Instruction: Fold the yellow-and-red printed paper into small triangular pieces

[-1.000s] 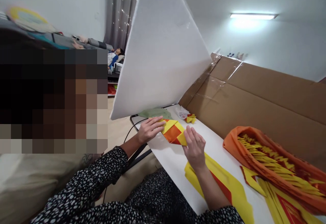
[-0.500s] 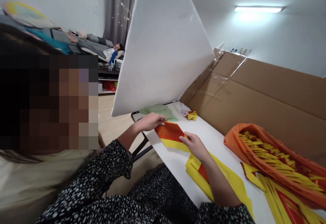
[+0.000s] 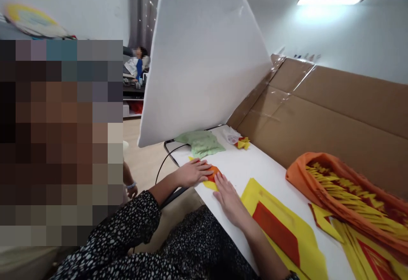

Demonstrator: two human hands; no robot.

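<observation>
A folded orange-and-yellow fabric piece [image 3: 214, 173] lies on the white tabletop near its left edge. My left hand [image 3: 193, 173] rests flat on its far left part, fingers stretched out. Pressing on its near right side is my right hand [image 3: 230, 198], also flat with its fingers extended. Both hands cover much of the piece. Beside my right forearm lies yellow fabric with a red panel [image 3: 277, 231], partly under the arm.
An orange cloth bag [image 3: 296, 169] holds many yellow and red pieces on the right. More yellow pieces [image 3: 357, 246] lie before it. Green cloth [image 3: 204, 142] sits at the far edge. A white board [image 3: 204, 59] and cardboard [image 3: 334, 110] stand behind. Another person is close on the left.
The fabric piece, held raised between both hands before, now lies on the table under my flattened hands. The yellow fabric with the red panel is more exposed. The view has shifted slightly.
</observation>
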